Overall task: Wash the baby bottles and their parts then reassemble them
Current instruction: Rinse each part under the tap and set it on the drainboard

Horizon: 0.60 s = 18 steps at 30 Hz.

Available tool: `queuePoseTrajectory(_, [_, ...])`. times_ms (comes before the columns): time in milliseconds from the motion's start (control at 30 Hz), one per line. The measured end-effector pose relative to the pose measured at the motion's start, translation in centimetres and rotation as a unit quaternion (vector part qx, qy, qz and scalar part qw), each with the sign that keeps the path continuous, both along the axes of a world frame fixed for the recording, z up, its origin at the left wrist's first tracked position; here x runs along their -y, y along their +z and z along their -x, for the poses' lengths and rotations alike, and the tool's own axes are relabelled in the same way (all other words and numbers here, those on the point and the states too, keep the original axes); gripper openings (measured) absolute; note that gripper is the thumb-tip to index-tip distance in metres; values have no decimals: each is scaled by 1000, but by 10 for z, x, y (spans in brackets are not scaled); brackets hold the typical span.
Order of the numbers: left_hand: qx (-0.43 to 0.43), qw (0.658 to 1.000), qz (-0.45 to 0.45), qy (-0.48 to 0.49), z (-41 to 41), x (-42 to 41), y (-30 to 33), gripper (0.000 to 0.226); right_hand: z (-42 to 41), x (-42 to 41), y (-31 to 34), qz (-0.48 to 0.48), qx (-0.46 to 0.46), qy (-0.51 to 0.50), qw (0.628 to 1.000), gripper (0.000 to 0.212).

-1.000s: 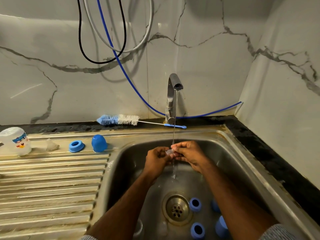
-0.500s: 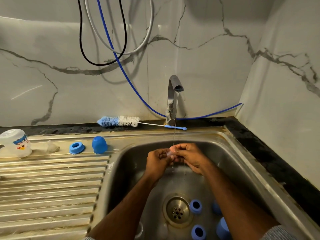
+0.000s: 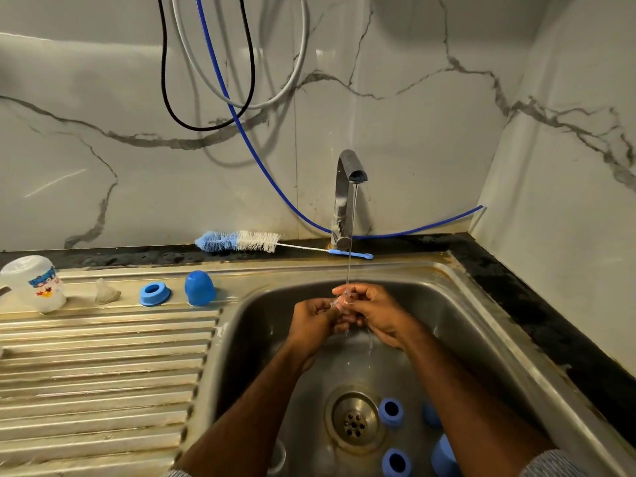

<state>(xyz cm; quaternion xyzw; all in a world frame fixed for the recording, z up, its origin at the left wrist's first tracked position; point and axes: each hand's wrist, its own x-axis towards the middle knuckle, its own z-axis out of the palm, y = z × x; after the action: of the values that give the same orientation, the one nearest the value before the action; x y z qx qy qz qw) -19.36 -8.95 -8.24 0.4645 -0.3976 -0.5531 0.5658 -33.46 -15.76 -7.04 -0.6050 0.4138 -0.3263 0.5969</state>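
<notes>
Marble-veined wall panels back a steel sink at centre frame, where a thin stream from the tap is met by a small clear teat, pinched between the curled fingers of the left hand and right hand, seemingly so it can be rinsed. At left, on the ribbed drainboard, an upturned bottle, another clear teat, a blue ring and a blue cap are stood in a row, apparently washed and draining; more blue parts lie unwashed by the drain at lower centre.

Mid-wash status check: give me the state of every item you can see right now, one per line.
Steel tap: running, thin stream onto the hands.
Small clear teat: pinched between both hands under the stream.
Left hand: curled on the teat.
Right hand: curled on the teat.
White printed bottle: upside down on the drainboard.
Blue dome cap: on the drainboard, dome up.
Blue screw ring: flat on the drainboard.
Blue-and-white bottle brush: lying behind the sink.
</notes>
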Motion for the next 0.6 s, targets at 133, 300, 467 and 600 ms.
queuePoseTrajectory(133, [-38,998,-38,-16,2,1,1,28,-4,-4,0,-29,44,-44,998,13])
queuePoseTrajectory(300, [60,996,53,49,5,0,-6,32,-16,-6,-1,12,-19,-158,987,27])
queuePoseTrajectory(467, [17,998,33,44,2,1,-6,19,-17,-3,-1,6,-32,-159,987,33])
queuePoseTrajectory(600, [-80,995,-10,65,0,5,-1,23,-9,-1,0,9,21,-83,996,12])
